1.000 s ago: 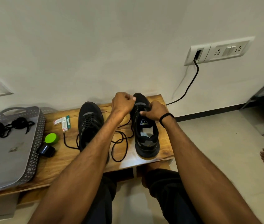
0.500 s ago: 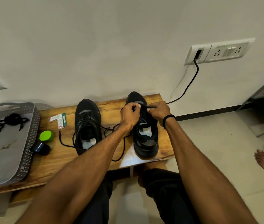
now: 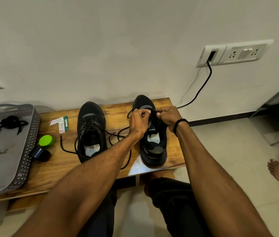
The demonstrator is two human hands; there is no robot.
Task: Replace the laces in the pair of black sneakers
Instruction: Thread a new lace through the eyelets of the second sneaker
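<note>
**Lacing under way on right sneaker, hands lowered to toe-end eyelets**

Hands had dropped from a raised pull a second before to sit close together over the forward eyelets of the right sneaker [image 3: 153, 134]. The left hand [image 3: 139, 123] was clenched on the lace [image 3: 118, 135], pinching it near the fingertips. The right hand [image 3: 168, 117] was closed on the other lace end, or on the tongue edge beside it; the view did not settle which. Both hands touched the shoe.

Slack lace trailed from the left hand across the bench [image 3: 63, 161] and looped between the two shoes. The left sneaker [image 3: 90, 130] stood just beside it, laced through its eyelets, ends lying loose on the wood.

A bundle of old laces [image 3: 2, 124] lay in the grey tray [image 3: 27, 151] at the far left, well apart from the work.

Judgement: the drop from pulling to pinching suggested one crossing had been drawn tight and the next eyelet was being threaded. The left shoe appeared threaded; the right was at an early row. Slack between the shoes could snag.
</note>
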